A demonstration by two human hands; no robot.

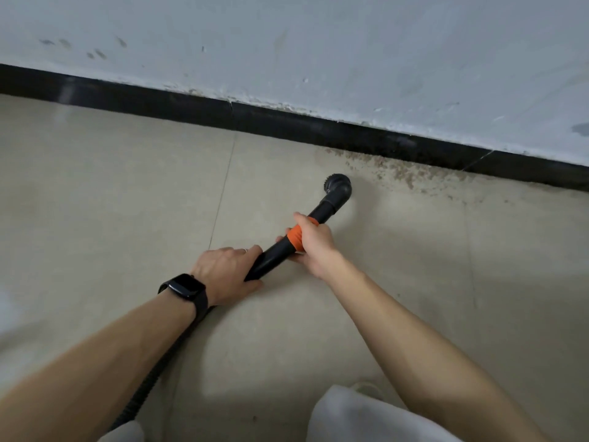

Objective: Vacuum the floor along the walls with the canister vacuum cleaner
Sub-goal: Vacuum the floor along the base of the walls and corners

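Vacuum wand [271,258], nozzle [339,188] near black baseboard [287,122]

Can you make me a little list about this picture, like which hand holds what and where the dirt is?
left hand: grips the lower end of the black tube; watch on the wrist
right hand: grips the tube at its orange band
brush nozzle: at the tube's tip, low over the floor, apart from the baseboard
dirt: brown crumbs along the baseboard, right of the nozzle
hose: runs back under the left arm
wall: white, scuffed
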